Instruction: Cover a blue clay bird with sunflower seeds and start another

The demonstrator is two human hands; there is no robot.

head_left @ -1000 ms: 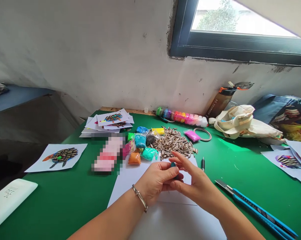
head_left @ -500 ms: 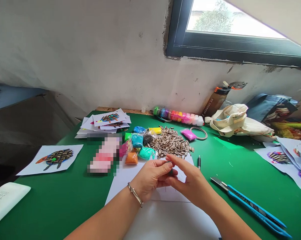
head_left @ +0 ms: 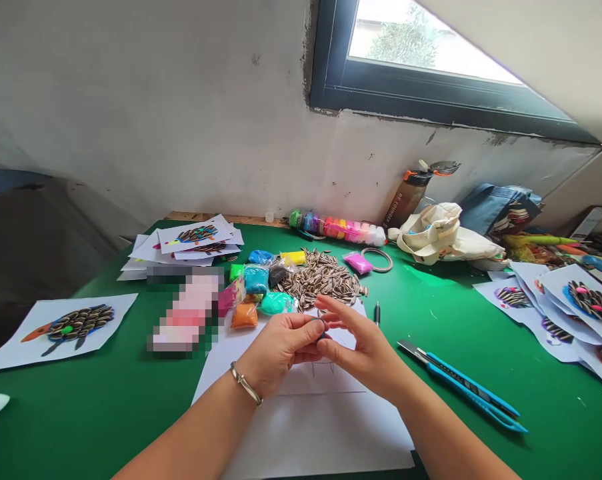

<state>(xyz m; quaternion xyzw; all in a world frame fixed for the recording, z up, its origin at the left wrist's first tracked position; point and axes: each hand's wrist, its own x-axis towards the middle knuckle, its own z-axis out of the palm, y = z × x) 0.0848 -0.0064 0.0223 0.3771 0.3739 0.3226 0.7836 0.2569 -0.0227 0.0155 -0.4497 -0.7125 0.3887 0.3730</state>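
My left hand [head_left: 285, 340] pinches a small dark lump, apparently modelling clay [head_left: 323, 325], between thumb and fingers. My right hand [head_left: 361, 347] is beside it, index finger raised and apart from the thumb, whose tip is at the lump's edge. Its other fingers are partly hidden. Below both hands lies white paper [head_left: 301, 433] with some thin drawn lines. Beyond them is a heap of striped sunflower seeds [head_left: 321, 277]. Bags of coloured clay, among them an orange bag [head_left: 244, 315] and a turquoise bag [head_left: 277, 303], lie just left of the heap.
A blue utility knife [head_left: 465, 387] and a pen [head_left: 377, 313] lie to the right. Finished seed pictures include a bird-like one [head_left: 81, 327] at left and several at right [head_left: 555, 307]. Along the wall are clay tubs [head_left: 341, 228], a bottle [head_left: 408, 197] and a cloth bag [head_left: 431, 233].
The view has swung right, so the table's things sit further left. My right index finger has lifted away from the lump; my left hand still pinches it.
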